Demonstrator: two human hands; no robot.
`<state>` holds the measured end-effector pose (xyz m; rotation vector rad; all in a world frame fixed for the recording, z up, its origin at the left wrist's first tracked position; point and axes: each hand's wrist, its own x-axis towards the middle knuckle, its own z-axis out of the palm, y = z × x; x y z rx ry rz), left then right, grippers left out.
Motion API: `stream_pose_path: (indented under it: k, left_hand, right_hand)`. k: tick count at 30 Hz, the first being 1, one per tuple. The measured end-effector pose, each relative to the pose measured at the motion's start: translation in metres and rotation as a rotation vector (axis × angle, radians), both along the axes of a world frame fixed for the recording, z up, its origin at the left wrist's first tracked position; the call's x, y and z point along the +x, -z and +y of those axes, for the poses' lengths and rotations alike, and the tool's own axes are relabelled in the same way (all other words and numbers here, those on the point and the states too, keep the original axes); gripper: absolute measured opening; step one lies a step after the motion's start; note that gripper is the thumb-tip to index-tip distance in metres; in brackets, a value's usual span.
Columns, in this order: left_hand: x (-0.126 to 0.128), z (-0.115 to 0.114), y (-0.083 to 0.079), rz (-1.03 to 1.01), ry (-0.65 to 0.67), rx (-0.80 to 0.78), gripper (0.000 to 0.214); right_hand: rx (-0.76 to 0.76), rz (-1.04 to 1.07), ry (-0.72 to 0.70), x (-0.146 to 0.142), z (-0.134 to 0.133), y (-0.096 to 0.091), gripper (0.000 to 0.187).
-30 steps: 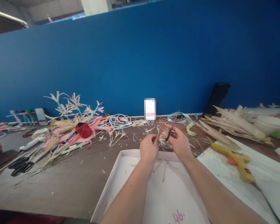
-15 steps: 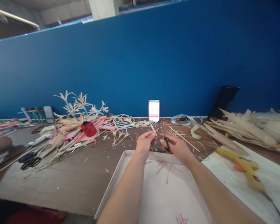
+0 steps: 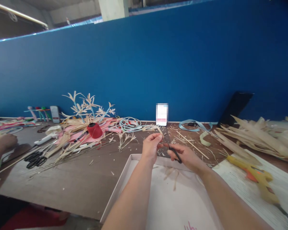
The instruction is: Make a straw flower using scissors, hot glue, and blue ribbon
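Left hand [image 3: 150, 147] up over the far rim of the box [image 3: 120, 187], thumb and fingers pinching a pale strip [image 3: 160, 131] that pokes up above them; right hand [image 3: 184, 156], just beside it, has its fingers curled around the black handle of the scissors [image 3: 178, 157], blades angled towards that strip; whether the blades touch it, I can't tell! Here's the danger: blade and left fingertips sit very close, so one slip could nick skin; too hard a squeeze could split the strip, and a loose pinch could drop it among the offcuts [image 3: 182, 138] on the bench [image 3: 98, 188]; and on writing, the phone [image 3: 161, 114] has a blurred-out screen; print on the paper [image 3: 282, 174] is too small; pink handwriting [image 3: 190, 227] in the box is cut off, unreadable.
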<state>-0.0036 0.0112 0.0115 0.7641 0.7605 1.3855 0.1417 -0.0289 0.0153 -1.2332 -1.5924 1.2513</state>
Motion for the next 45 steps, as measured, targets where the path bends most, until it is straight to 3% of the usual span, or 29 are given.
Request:
stream_pose_path:
  k: [30, 39, 45]
  left_hand:
    - [0.0, 0.0, -0.003, -0.006, -0.026, -0.085, 0.026]
    - [-0.001, -0.001, -0.006, -0.028, -0.004, -0.101, 0.028]
    - [0.0, -0.001, -0.005, -0.034, -0.019, -0.082, 0.025]
  right_hand:
    - [0.065, -0.11, 0.01, 0.001, 0.003, 0.008, 0.054]
    - [0.024, -0.042, -0.004, -0.002, -0.002, -0.002, 0.05]
    - [0.018, -0.022, -0.006, -0.002, -0.001, 0.004, 0.048]
